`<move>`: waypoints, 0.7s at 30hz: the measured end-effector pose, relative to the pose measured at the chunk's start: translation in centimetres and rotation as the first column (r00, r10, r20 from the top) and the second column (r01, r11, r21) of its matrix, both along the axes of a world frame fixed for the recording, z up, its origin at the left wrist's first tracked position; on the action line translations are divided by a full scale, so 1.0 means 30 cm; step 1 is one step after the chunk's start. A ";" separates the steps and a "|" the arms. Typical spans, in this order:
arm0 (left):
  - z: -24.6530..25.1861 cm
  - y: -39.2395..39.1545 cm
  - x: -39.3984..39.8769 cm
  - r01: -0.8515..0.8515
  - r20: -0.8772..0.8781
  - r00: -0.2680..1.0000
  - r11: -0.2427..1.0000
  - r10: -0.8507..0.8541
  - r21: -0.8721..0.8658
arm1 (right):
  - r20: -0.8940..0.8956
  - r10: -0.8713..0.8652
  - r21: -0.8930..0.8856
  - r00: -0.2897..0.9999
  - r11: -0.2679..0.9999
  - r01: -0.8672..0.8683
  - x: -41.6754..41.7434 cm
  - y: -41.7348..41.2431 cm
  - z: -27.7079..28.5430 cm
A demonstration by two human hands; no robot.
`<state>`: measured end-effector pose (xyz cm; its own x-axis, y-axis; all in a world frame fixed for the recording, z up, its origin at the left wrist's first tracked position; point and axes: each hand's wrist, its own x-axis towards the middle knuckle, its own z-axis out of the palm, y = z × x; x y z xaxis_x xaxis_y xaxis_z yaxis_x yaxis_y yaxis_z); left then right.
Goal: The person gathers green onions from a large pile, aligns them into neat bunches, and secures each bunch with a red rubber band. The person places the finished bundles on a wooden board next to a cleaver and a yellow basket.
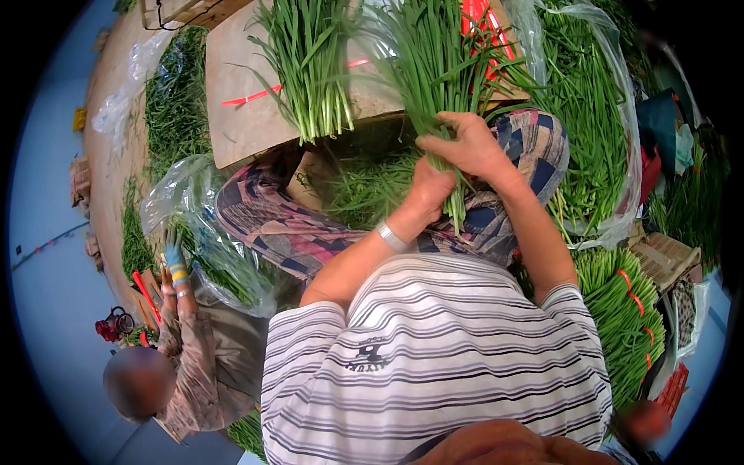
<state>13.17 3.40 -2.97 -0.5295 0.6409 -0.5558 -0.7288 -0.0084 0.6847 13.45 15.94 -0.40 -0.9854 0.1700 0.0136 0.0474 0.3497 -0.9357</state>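
Observation:
My left hand (430,185), with a metal watch band on its wrist, is closed around the lower stalks of a bunch of green garlic chives (433,75). Just above it my right hand (471,142) touches the same bunch, thumb and fingers spread at its side; how firmly it grips cannot be told. The leaves point away from me and look slightly blurred. A second bunch of chives (314,75) lies on the board (238,81) to the left, across a red tie strip (253,97). More red strips (491,35) lie at the board's right end.
Loose trimmings (372,186) lie between my legs under the board's edge. At right stands a plastic-lined heap of chives (587,128), with tied bunches (622,325) nearer me. A clear plastic bag (203,192) is at left, beside a co-worker (203,360) wearing a glove.

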 end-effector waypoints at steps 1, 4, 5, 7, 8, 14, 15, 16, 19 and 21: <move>0.008 -0.018 -0.011 0.041 0.059 0.997 0.997 -0.045 0.065 | 0.134 0.012 -0.201 0.991 0.980 0.015 0.013 0.001 0.045; 0.058 -0.065 -0.051 0.112 0.235 0.953 0.942 -0.191 0.315 | 0.204 -0.010 -0.627 0.979 0.767 0.138 0.053 0.003 0.127; 0.071 -0.083 -0.062 0.118 0.285 0.926 0.907 -0.247 0.404 | 0.200 -0.033 -0.672 0.979 0.723 0.162 0.078 0.024 0.141; 0.062 -0.106 -0.066 -0.010 0.389 0.897 0.868 -0.211 0.496 | 0.135 -0.097 -0.654 0.986 0.739 0.162 0.089 0.027 0.165; 0.051 -0.104 -0.067 -0.133 0.517 0.837 0.851 -0.179 0.508 | 0.079 -0.098 -0.547 0.992 0.828 0.125 0.102 0.021 0.169; -0.048 -0.086 -0.053 -0.095 0.544 0.824 0.907 -0.159 0.409 | -0.353 0.182 0.230 0.918 0.968 -0.103 0.187 -0.090 0.251; 0.001 -0.066 -0.061 0.010 0.403 0.900 0.931 -0.167 0.364 | -0.382 0.221 0.308 0.898 0.946 -0.101 0.200 -0.107 0.244; 0.114 -0.042 -0.076 0.100 0.250 0.952 0.949 -0.179 0.299 | -0.408 0.268 0.384 0.873 0.918 -0.102 0.216 -0.122 0.242; 0.310 0.001 -0.124 0.140 0.058 0.986 0.971 -0.154 0.194 | -0.430 0.326 0.307 0.842 0.930 -0.202 0.265 -0.149 0.261; 0.302 0.041 -0.199 0.115 0.028 0.992 0.967 -0.125 0.226 | -0.500 0.370 0.238 0.783 0.928 -0.286 0.271 -0.185 0.288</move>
